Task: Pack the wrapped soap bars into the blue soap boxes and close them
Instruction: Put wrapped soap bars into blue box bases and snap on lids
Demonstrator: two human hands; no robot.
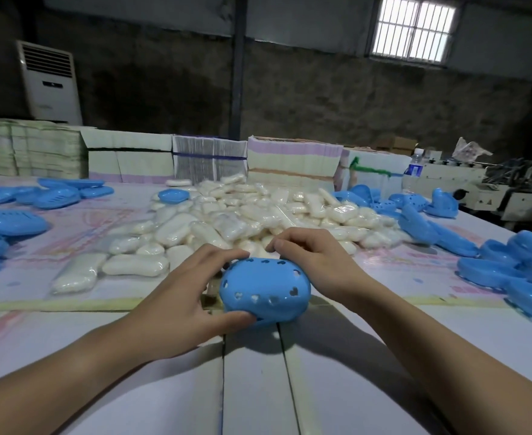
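A blue soap box with heart-shaped holes sits in front of me near the table's middle, its lid down. My left hand grips its left end, thumb under the near edge and fingers over the far edge. My right hand holds the right far side with curled fingers on top. A big heap of wrapped white soap bars lies just behind the box. Whether a bar is inside the box is hidden.
Open blue boxes lie scattered at the left and piled at the right. Stacks of flat cartons line the table's far edge. A water bottle stands at the back right. A seam splits the tabletop.
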